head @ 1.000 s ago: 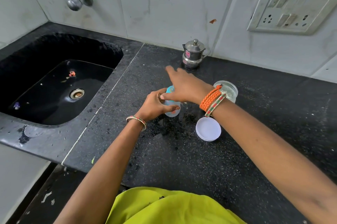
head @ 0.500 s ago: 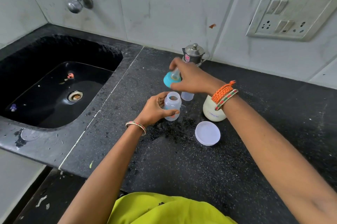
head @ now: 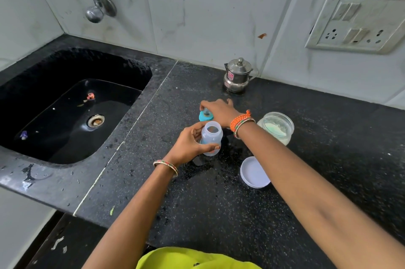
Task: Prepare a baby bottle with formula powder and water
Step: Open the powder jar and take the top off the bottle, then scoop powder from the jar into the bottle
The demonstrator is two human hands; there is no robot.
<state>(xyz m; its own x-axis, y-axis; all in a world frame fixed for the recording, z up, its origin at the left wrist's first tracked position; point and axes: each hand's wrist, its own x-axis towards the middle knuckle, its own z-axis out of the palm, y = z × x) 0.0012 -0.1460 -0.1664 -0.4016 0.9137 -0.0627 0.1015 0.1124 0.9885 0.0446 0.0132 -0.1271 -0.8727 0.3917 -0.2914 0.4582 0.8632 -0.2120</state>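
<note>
Standing open-mouthed on the black counter (head: 219, 214), well in from its front edge, the baby bottle (head: 210, 138) is gripped by the left hand (head: 188, 145). Just behind it, the right hand (head: 219, 111) pinches the blue teat cap (head: 206, 115). Nearby to the right sit the open powder jar (head: 277, 127) and its white lid (head: 254, 172).
</note>
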